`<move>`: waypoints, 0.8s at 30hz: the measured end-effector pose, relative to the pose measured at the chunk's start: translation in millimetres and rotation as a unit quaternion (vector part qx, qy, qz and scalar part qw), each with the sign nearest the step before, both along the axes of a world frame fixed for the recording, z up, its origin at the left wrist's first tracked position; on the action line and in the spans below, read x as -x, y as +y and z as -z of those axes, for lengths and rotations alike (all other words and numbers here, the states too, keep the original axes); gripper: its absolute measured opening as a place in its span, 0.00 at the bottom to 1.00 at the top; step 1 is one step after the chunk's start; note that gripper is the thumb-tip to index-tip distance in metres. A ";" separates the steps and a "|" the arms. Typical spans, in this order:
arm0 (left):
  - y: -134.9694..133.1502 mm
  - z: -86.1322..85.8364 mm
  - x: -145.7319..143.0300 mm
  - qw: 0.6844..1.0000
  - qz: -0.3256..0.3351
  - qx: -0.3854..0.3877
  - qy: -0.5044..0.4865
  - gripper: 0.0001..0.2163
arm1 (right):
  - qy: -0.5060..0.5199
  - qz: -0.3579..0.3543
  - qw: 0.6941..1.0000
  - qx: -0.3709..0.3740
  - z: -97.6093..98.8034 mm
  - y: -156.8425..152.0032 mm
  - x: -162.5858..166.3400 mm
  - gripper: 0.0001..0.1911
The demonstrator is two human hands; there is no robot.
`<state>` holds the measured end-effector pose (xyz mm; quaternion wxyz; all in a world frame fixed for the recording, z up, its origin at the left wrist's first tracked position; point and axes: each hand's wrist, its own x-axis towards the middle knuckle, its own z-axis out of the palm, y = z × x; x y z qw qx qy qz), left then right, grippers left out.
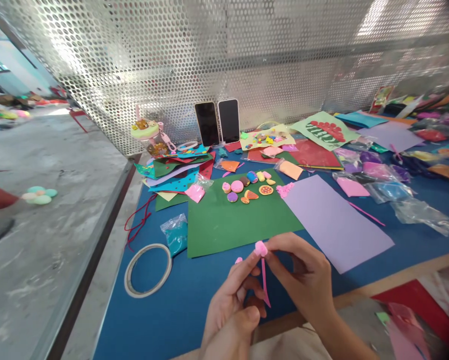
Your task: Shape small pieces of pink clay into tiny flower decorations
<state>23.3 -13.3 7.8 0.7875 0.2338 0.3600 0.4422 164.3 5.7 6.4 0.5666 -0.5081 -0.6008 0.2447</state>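
A small lump of pink modelling clay (261, 248) is between my two hands, above the table's front part. My right hand (305, 275) pinches the lump from the right with thumb and index finger. My left hand (232, 300) has a fingertip pressed against its left side, with the other fingers curled. A thin pink stick (264, 285) hangs down from just under the lump; whether it is joined to the clay is hidden. Another bit of pink (238, 260) shows at a left fingertip. Behind the hands lies a green sheet (224, 225) bearing several small clay food shapes (237, 186).
A roll of tape (129, 277) and a bag of teal clay (177, 239) lie left. A lilac sheet (335, 220) lies right, beside several clay bags (352, 187). Two phones (230, 122) lean on the perforated metal panel (164, 55). A decorated cup (153, 137) stands back left.
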 end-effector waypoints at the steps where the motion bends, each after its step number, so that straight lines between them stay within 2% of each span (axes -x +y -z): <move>1: 0.0 0.4 0.2 1.000 0.000 0.000 -0.001 0.24 | -0.019 0.003 1.000 -0.015 -0.7 0.5 -0.3 0.09; 5: 0.6 -1.1 0.7 1.000 -0.003 0.002 0.003 0.24 | -0.078 0.015 0.993 -0.085 -0.5 2.5 -1.1 0.11; 9: 1.7 1.7 1.8 1.000 0.002 -0.004 0.003 0.25 | -0.097 0.013 0.990 -0.097 0.6 3.3 -1.7 0.12; 12: 2.8 7.4 3.7 0.999 0.020 -0.029 -0.006 0.26 | -0.076 -0.002 0.994 -0.073 1.5 3.3 -2.4 0.11; 16: 4.3 11.6 6.3 0.997 0.027 -0.070 0.011 0.25 | -0.023 -0.034 0.999 -0.001 4.0 4.1 -3.6 0.11; 21: 6.6 11.0 7.5 0.990 0.036 -0.130 0.051 0.22 | 0.059 -0.086 0.993 0.052 9.1 6.9 -7.2 0.11; 24: 6.8 6.8 7.2 0.986 0.037 -0.136 0.085 0.21 | 0.096 -0.123 0.986 0.066 11.9 8.8 -10.0 0.11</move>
